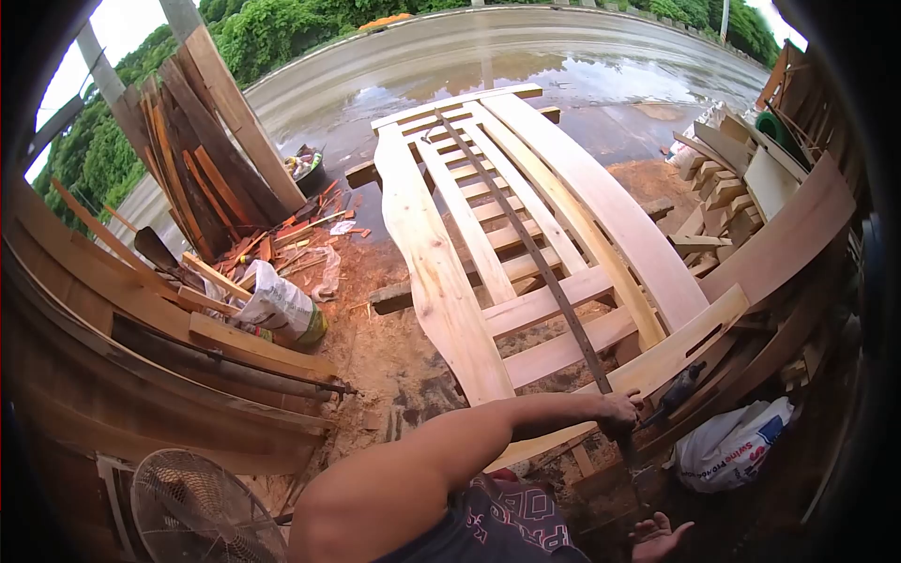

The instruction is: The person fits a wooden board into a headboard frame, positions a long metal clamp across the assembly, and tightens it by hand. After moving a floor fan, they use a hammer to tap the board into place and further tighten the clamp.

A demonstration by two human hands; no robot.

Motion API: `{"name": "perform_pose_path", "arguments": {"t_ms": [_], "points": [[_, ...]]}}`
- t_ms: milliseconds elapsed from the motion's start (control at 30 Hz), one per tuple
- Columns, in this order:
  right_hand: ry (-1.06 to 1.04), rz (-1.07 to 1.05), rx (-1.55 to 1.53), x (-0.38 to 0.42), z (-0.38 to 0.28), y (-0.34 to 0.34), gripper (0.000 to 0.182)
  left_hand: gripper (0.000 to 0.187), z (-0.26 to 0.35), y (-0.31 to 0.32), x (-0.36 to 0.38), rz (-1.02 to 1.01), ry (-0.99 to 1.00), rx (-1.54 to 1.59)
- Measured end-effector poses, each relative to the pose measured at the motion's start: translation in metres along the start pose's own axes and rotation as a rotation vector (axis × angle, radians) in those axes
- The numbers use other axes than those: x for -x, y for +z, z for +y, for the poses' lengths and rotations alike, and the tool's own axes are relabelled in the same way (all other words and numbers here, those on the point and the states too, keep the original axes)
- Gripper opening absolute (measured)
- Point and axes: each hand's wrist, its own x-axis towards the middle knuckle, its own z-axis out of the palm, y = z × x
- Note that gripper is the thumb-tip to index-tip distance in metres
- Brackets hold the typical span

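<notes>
A long dark steel bar clamp (526, 239) runs lengthwise over a wooden frame (450, 310) of pale boards and slats. Its far end lies at the frame's far crosspiece, and its near end sticks out past the near board (709, 324) toward my body. My left hand (619, 413) is wrapped around the bar just past that near board. Below it, close to the near end of the clamp, my right hand (659, 540) is palm up with fingers spread, holding nothing.
A dark power tool (680, 387) lies right of my left hand, above a white printed sack (732, 446). Wood offcuts (723, 192) are piled at right. On the left are leaning planks (192, 159), a scrap bag (282, 305) and a fan (202, 507). A wet road (526, 47) runs behind.
</notes>
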Motion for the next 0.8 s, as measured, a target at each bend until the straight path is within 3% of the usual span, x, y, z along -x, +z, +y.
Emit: {"name": "perform_pose_path", "arguments": {"t_ms": [33,100,133,167,233,333,367,433,500,533,567,600,733,800], "points": [[0.211,0.218,-0.013,0.006,0.001,-0.002,0.104,0.028,-0.002,0.005,0.000,-0.016,-0.002,-0.001],[0.189,1.162,-0.004,-0.027,0.023,0.027,0.095,0.029,-0.006,0.007,-0.004,-0.045,0.002,-0.007],[0.133,1.273,0.168,-0.043,0.031,0.017,0.111,0.030,-0.008,0.007,-0.008,-0.096,-0.006,0.002],[0.085,1.046,0.063,-0.047,0.026,-0.009,0.117,0.029,-0.016,0.026,-0.013,-0.058,-0.004,0.018],[-0.049,1.178,0.158,-0.073,0.020,-0.022,0.106,0.043,-0.016,0.031,-0.015,-0.051,0.007,-0.026],[-0.026,1.408,0.299,-0.091,0.016,-0.039,0.099,0.054,-0.017,0.065,-0.016,0.275,0.007,-0.166],[-0.022,1.461,0.332,-0.097,0.013,-0.041,0.099,0.083,-0.017,0.084,-0.021,0.343,-0.040,-0.205],[-0.030,1.474,0.349,-0.104,0.016,-0.045,0.098,0.079,0.012,0.070,0.011,0.535,-0.229,-0.306],[-0.051,1.479,0.362,-0.111,0.016,-0.047,0.098,0.094,0.064,-0.012,0.063,0.214,-0.493,0.090],[-0.068,1.479,0.364,-0.116,0.017,-0.048,0.097,0.109,0.079,-0.026,0.088,0.696,-0.524,-0.285],[-0.093,1.480,0.365,-0.119,0.016,-0.048,0.097,0.115,0.086,-0.041,0.121,0.291,-0.626,0.226],[-0.122,1.478,0.364,-0.126,0.018,-0.045,0.097,0.115,0.090,-0.035,0.152,0.452,-0.678,0.164],[-0.208,1.456,0.312,-0.133,0.028,-0.031,0.096,0.100,0.082,0.004,0.239,0.291,-1.117,0.138],[-0.228,1.434,0.272,-0.131,0.033,-0.018,0.095,0.085,0.071,0.028,0.252,0.307,-1.005,-0.008]]}}
